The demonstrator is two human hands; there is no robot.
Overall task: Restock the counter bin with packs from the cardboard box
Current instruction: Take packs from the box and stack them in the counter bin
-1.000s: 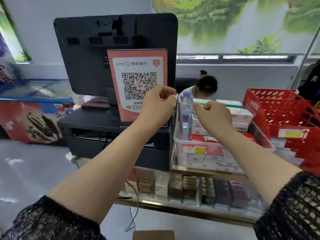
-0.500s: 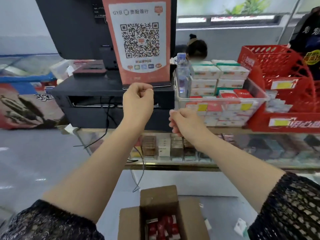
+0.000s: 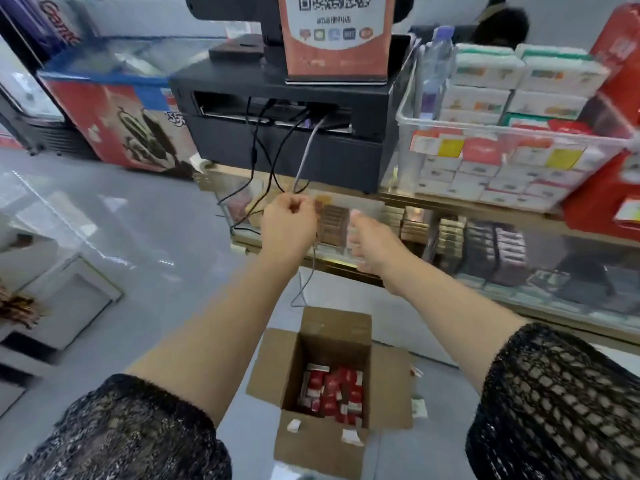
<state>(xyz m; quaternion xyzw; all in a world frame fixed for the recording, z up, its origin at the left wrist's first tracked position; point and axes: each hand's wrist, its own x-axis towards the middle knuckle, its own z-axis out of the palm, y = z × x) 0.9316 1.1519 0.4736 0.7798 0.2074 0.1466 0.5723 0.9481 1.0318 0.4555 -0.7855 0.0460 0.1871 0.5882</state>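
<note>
Hovering over open cardboard box on floor: left hand curling into empty fist; right hand blurred, finger state cannot tell. Red packs lying loose in box, likely parked below counter for short lift into clear bin, sitting on counter.

Hands above open cardboard box

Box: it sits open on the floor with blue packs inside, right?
Not quite. The head view shows the packs in the box are red, not blue. It does sit open on the floor.
</note>
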